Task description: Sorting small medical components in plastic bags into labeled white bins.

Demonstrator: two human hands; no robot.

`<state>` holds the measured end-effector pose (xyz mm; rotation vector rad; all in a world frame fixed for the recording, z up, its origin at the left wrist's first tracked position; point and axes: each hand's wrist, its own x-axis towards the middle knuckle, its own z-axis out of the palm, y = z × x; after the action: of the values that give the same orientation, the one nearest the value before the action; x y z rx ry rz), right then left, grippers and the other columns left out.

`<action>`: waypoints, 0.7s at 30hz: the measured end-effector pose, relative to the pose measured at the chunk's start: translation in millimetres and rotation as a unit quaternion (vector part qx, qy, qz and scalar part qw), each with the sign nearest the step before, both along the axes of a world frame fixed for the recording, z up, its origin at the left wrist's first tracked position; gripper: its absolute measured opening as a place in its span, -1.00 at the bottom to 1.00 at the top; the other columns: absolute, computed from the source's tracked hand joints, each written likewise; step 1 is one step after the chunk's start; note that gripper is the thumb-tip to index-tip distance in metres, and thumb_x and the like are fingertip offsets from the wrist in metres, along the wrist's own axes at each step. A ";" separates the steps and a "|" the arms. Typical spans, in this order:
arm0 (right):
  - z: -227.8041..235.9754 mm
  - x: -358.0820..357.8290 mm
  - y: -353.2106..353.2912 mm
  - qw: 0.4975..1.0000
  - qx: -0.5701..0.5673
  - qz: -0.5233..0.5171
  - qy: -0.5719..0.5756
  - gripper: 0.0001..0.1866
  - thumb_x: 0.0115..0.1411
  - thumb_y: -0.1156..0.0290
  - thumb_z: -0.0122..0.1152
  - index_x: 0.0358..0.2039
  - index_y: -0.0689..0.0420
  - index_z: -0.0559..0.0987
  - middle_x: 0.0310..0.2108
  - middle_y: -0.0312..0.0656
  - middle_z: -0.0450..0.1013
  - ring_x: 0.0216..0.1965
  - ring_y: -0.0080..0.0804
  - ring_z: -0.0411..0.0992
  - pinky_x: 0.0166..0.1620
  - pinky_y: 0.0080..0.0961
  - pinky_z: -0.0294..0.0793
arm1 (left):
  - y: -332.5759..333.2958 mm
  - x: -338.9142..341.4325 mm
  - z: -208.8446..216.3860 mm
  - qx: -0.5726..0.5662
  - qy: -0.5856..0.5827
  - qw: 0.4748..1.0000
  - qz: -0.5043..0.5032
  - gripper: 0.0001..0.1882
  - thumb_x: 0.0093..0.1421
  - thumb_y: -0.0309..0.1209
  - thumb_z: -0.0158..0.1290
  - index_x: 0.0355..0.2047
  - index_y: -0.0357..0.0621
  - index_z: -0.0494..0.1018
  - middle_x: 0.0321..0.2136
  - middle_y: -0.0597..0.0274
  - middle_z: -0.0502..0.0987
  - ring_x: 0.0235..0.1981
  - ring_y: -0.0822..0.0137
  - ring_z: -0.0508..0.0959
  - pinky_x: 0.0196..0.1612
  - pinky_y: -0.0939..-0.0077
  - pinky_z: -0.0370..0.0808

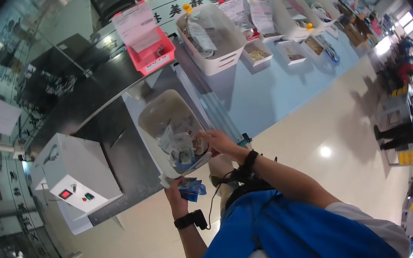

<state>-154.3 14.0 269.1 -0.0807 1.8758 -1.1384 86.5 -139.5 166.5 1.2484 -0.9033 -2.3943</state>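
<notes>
A pale plastic bin [160, 106] stands at the near edge of the bench, with several small clear bags [182, 146] of parts inside. My left hand [174, 193] is closed on blue plastic bags [192, 188] just below the bin's near corner. Over the bin's right rim reaches my right hand [219, 142], its fingers stretched toward the clear bags and its thumb lower down. I cannot make out whether those fingertips touch a bag.
A grey box-shaped machine [82, 171] with a red switch stands left of the bin. Behind are a red bin [153, 57] with a paper sheet and a large white bin [209, 43]. Small parts trays [258, 54] line the blue bench [266, 98]. People work far right.
</notes>
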 end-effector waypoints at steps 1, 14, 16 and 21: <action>-13.5 1.9 20.9 0.992 -0.077 -0.095 -0.036 -0.50 0.45 0.02 0.09 -0.04 0.28 0.60 -0.34 -0.06 0.55 -0.33 -0.32 0.59 -0.22 -0.33 0.65 | 4.3 -11.6 11.9 -0.007 0.011 1.000 -0.018 -0.55 0.06 -0.53 0.25 0.00 -0.24 0.50 -0.18 0.22 0.59 -0.17 0.26 0.61 -0.09 0.35 0.57; -120.9 55.0 31.0 0.926 -0.175 -0.182 -0.282 -0.61 0.45 0.34 0.11 0.16 -0.02 0.20 -0.30 -0.27 0.47 -0.24 -0.46 0.53 -0.07 -0.38 0.57 | -10.7 -28.7 -12.0 -0.079 -0.074 0.992 -0.071 -0.47 0.18 -0.56 0.27 0.16 -0.30 0.42 -0.04 0.10 0.62 -0.11 0.18 0.66 -0.09 0.26 0.64; -125.8 43.1 28.3 0.932 -0.182 -0.213 -0.228 -0.48 0.44 0.36 0.14 0.28 -0.07 0.13 -0.11 -0.14 0.54 -0.11 -0.33 0.58 0.01 -0.28 0.58 | 4.7 -42.1 -18.5 -0.043 -0.060 0.995 -0.074 -0.49 0.17 -0.58 0.25 0.14 -0.34 0.42 -0.06 0.05 0.62 -0.17 0.14 0.68 -0.13 0.23 0.65; -135.6 43.7 23.2 0.916 -0.205 -0.218 -0.269 -0.21 0.36 0.51 0.23 0.42 -0.12 -0.04 0.21 -0.06 0.39 0.08 -0.16 0.56 0.22 -0.13 0.57 | 7.5 -49.4 -32.3 0.015 -0.061 0.997 -0.048 -0.75 0.14 -0.61 0.09 -0.14 -0.45 0.50 -0.29 -0.01 0.61 -0.31 0.07 0.68 -0.21 0.17 0.65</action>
<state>-110.6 37.2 133.6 0.3993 1.1687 -1.6503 37.1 -132.0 134.2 1.4056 -0.9882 -2.4356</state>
